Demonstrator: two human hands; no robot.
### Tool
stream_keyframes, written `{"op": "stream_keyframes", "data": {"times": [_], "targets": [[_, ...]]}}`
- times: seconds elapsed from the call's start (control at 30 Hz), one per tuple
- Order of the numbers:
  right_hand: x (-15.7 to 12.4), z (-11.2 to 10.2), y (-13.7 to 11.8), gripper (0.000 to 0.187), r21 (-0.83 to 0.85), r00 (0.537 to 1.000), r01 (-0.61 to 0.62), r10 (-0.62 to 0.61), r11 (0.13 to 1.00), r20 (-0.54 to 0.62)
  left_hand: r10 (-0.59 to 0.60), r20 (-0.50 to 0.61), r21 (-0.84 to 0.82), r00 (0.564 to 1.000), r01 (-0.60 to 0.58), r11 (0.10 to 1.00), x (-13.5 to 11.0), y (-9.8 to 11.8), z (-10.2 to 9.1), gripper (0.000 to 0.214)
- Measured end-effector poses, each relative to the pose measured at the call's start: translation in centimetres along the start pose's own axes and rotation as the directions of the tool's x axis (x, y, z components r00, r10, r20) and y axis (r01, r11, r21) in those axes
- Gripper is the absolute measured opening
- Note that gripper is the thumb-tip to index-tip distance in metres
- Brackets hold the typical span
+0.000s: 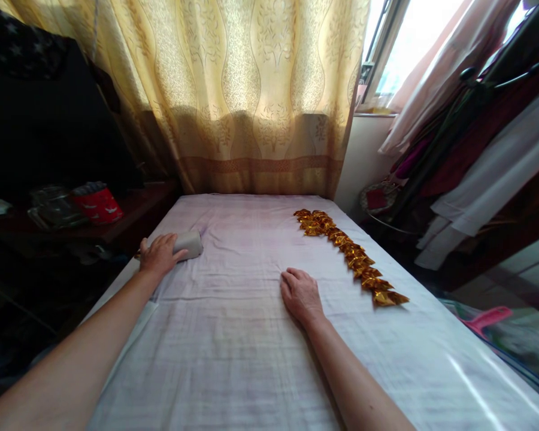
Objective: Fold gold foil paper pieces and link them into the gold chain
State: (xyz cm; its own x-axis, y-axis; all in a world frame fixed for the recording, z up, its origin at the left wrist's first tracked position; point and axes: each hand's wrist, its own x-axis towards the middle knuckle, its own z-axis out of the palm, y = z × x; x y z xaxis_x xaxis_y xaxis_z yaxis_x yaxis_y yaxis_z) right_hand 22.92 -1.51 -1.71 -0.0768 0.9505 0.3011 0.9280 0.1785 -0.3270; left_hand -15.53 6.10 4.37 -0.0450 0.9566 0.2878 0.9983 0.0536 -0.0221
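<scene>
My left hand [159, 255] is at the left end of a grey, rounded oblong case [190, 244] near the left edge of the bed. Its thumb lies along the near side and the fingers over the top, closed on it. A small golden bit shows just left of that hand, too little to name. On the pale sheet [233, 335], around the middle, rests my right hand [302, 293], its fingers curled in together with nothing visible in them. To its right, several shiny gold folded-foil pieces [359, 260] lie in a long, slanting row that bends at the far end.
A yellow patterned curtain [251, 90] hangs behind the bed. At left, a dark shelf holds a red tin [97, 203] and a glass jug [51, 206]. Clothes [498, 173] hang on a rack at right, by the window. A pink handle [489, 320] sticks out beside the bed.
</scene>
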Motion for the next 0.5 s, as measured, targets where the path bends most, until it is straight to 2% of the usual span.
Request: {"op": "stream_keyframes", "data": {"times": [0.17, 0.27, 0.37, 0.5], "targets": [[0.0, -0.1, 0.1, 0.025, 0.013, 1.0, 0.008, -0.007, 1.0, -0.003, 0.017, -0.01, -0.032, 1.0, -0.017, 0.999, -0.3, 0.4, -0.7, 0.042], [0.0, -0.2, 0.1, 0.025, 0.019, 1.0, 0.002, -0.002, 1.0, 0.003, 0.046, -0.014, -0.056, 0.999, -0.046, 0.997, -0.6, 1.5, -1.7, 0.038], [-0.1, -0.2, 0.1, 0.025, 0.022, 1.0, 0.001, -0.001, 1.0, 0.008, 0.096, -0.003, -0.094, 0.995, -0.096, 0.991, -1.2, 3.5, -2.8, 0.039], [-0.2, -0.3, 0.1, 0.025, 0.027, 1.0, 0.01, -0.011, 1.0, 0.012, 0.229, 0.091, -0.182, 0.969, -0.21, 0.961, -2.4, 7.1, -3.9, 0.033]]}}
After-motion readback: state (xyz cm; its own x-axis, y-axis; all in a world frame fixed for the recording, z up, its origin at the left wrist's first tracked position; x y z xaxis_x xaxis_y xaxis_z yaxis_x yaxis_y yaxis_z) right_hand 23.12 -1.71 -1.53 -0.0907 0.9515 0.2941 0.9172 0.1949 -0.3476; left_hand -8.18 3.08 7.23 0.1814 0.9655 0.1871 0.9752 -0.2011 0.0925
